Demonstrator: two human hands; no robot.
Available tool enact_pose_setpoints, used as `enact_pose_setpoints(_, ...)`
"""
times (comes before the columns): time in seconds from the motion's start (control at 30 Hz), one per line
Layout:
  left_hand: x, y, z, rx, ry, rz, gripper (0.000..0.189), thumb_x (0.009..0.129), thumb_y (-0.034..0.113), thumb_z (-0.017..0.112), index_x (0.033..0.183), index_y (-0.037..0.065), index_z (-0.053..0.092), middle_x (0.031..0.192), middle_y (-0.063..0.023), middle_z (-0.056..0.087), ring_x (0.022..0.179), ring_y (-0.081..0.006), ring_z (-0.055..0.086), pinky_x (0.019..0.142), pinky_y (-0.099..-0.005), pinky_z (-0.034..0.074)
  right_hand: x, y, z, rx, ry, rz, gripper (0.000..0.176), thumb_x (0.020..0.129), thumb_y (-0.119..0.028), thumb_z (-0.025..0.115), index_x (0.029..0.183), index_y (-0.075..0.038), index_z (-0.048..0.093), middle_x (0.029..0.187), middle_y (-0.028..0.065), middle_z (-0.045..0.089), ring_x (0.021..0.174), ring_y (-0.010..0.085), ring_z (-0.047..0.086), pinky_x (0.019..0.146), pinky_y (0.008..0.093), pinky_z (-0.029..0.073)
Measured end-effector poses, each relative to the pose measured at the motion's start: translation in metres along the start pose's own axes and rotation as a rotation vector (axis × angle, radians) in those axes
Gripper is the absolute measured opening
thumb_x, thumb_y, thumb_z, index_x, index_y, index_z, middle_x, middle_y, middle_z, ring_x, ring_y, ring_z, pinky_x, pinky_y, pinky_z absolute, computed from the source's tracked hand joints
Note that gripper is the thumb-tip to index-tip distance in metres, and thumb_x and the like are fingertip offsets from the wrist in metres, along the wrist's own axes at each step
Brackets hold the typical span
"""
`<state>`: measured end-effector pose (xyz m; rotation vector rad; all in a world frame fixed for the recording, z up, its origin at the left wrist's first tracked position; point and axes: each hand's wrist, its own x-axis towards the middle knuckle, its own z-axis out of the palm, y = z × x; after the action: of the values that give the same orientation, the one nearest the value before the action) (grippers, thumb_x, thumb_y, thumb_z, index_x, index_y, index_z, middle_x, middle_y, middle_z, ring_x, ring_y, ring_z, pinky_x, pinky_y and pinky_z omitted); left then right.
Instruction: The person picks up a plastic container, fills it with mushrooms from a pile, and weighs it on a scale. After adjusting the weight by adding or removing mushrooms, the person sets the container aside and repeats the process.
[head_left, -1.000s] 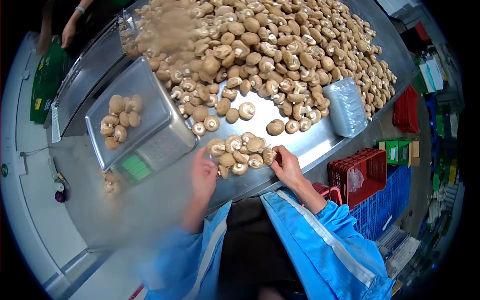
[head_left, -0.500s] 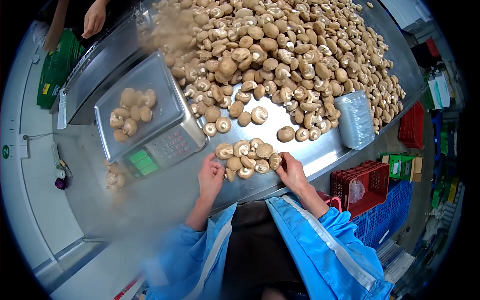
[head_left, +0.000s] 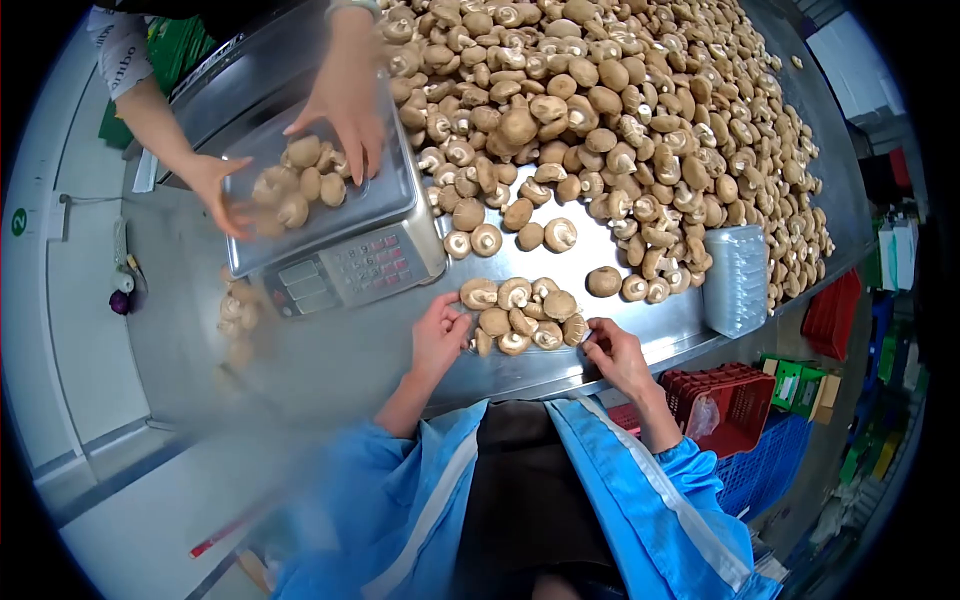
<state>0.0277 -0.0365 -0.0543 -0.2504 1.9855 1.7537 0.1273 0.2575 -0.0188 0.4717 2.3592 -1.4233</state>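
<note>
A group of brown-capped mushrooms [head_left: 522, 318] lies close in front of me, several of them stem up. They appear to sit in a clear plastic tray whose walls hardly show. My left hand [head_left: 438, 345] is closed at the left end of this group, fingers curled at the tray's edge. At the opposite end my right hand [head_left: 618, 358] pinches the edge, thumb and fingers together. Just beyond, loose mushrooms [head_left: 561, 235] rest on the steel table [head_left: 545, 205]. A stack of clear plastic trays [head_left: 736, 280] stands to the right.
A large mushroom heap [head_left: 620, 120] covers the table's far side. At left, a co-worker's hands [head_left: 345, 115] surround mushrooms [head_left: 305, 180] on the weighing scale [head_left: 375, 265]. Red crates [head_left: 715, 405] and a blue crate [head_left: 765, 465] stand beyond the right table edge.
The co-worker's hands have come in over the scale around its mushrooms, and its green display has gone dark. The view has shifted slightly; my hands keep their places at the mushroom group.
</note>
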Motion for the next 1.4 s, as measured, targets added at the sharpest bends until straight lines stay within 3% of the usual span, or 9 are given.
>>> enact_pose_setpoints(0.4,0.004,-0.004,0.000,-0.012,0.015,0.024,0.026,0.091,0.003,0.065,0.116,-0.001,0.060,0.068,0.0001,0.059,0.052,-0.0056,0.056,0.046,-0.0233,0.046,0.008,0.005,0.023,0.019,0.103,0.001,0.030,0.086,-0.005,0.062,0.114,0.004,0.058,0.078,0.0134,0.067,0.071,0.0217,0.067,0.068,0.0339,0.054)
enact_pose_setpoints(0.53,0.007,-0.008,-0.001,-0.010,0.016,0.021,0.024,0.091,0.003,0.065,0.114,0.000,0.060,0.068,0.0002,0.059,0.051,-0.0059,0.056,0.045,-0.0241,0.047,0.013,0.004,0.026,0.161,0.089,0.079,0.023,0.088,-0.003,0.059,0.110,0.004,0.059,0.078,0.0127,0.068,0.067,0.0181,0.066,0.065,0.0316,0.054)
enact_pose_setpoints(0.77,0.008,-0.030,-0.007,-0.026,-0.026,0.075,0.020,0.091,0.001,0.064,0.110,0.001,0.058,0.068,0.0004,0.058,0.052,-0.0061,0.055,0.045,-0.0240,0.044,-0.003,-0.011,0.038,0.078,0.182,0.047,0.020,0.090,-0.001,0.060,0.109,0.005,0.058,0.076,0.0109,0.068,0.067,0.0148,0.065,0.064,0.0299,0.053)
enact_pose_setpoints(0.9,-0.015,0.002,-0.034,-0.046,-0.028,0.057,0.019,0.091,0.001,0.063,0.109,0.002,0.059,0.069,0.0002,0.059,0.057,-0.0061,0.057,0.048,-0.0240,0.046,-0.012,-0.029,0.051,0.143,0.191,0.027,0.019,0.090,-0.002,0.061,0.108,0.003,0.059,0.076,0.0069,0.067,0.066,0.0121,0.063,0.062,0.0270,0.052)
enact_pose_setpoints(1.0,-0.017,0.038,-0.067,-0.056,0.030,0.045,0.021,0.091,0.000,0.063,0.111,0.003,0.058,0.074,0.0001,0.059,0.060,-0.0065,0.057,0.052,-0.0233,0.047,0.001,-0.076,0.052,0.152,0.125,-0.005,0.019,0.090,-0.004,0.063,0.108,0.002,0.060,0.076,0.0061,0.067,0.067,0.0109,0.064,0.062,0.0256,0.051)
enact_pose_setpoints(1.03,-0.014,0.050,-0.077,-0.124,0.070,0.097,0.029,0.091,-0.001,0.063,0.119,0.001,0.056,0.076,0.0001,0.060,0.055,-0.0051,0.055,0.047,-0.0193,0.043,0.012,-0.089,0.055,0.166,0.125,-0.051,0.019,0.090,-0.006,0.064,0.107,0.002,0.060,0.077,0.0058,0.067,0.067,0.0106,0.064,0.061,0.0252,0.051)
enact_pose_setpoints(1.2,0.026,0.107,-0.149,-0.100,0.217,0.201,0.025,0.092,0.000,0.061,0.117,0.000,0.057,0.074,-0.0007,0.060,0.054,-0.0060,0.055,0.045,-0.0193,0.043,0.086,-0.168,0.073,0.112,0.076,-0.279,0.019,0.088,-0.005,0.062,0.105,0.004,0.058,0.074,0.0077,0.065,0.067,0.0133,0.065,0.063,0.0275,0.051)
enact_pose_setpoints(1.4,0.083,0.130,-0.235,-0.068,0.235,0.222,0.021,0.092,0.000,0.061,0.112,-0.002,0.058,0.070,-0.0030,0.061,0.051,-0.0077,0.055,0.041,-0.0192,0.042,0.164,-0.256,0.104,0.209,-0.065,-0.272,0.017,0.089,-0.004,0.057,0.103,0.005,0.056,0.073,0.0071,0.064,0.059,0.0133,0.064,0.054,0.0285,0.051)
